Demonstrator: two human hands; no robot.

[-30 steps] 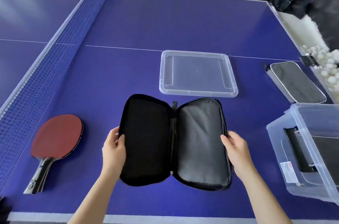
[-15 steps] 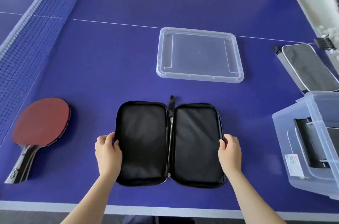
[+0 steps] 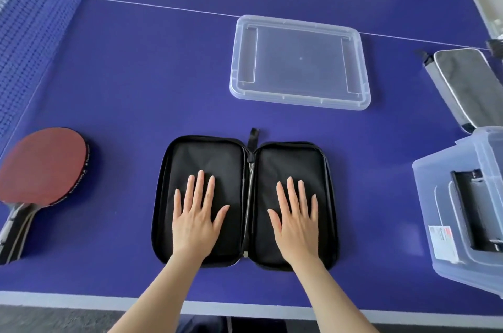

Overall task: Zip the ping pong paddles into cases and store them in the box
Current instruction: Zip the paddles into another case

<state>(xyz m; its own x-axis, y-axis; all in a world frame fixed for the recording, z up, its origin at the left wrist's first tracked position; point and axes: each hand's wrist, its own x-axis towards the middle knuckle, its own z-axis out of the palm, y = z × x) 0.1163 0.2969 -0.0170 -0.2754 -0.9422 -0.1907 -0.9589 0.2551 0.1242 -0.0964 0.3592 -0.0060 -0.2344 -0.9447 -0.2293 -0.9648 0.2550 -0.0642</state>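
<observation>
A black paddle case (image 3: 209,158) lies unzipped and spread flat on the blue table, near the front edge. My left hand (image 3: 197,212) rests palm down on its left half, fingers spread. My right hand (image 3: 295,217) presses flat on the right half in the same way. A red paddle (image 3: 43,166) with a dark handle lies to the left of the case. At the right edge stands a clear plastic box (image 3: 424,196) with a dark case inside it. Behind the box lies a zipped grey case (image 3: 462,82).
The box's clear lid (image 3: 299,63) lies flat behind the open case. The blue net (image 3: 30,5) runs along the left side. The table's white front edge (image 3: 81,297) is just below my forearms.
My hands let go of the case's outer edges and moved inward, and now lie flat on its two halves. The view tilted further down.
</observation>
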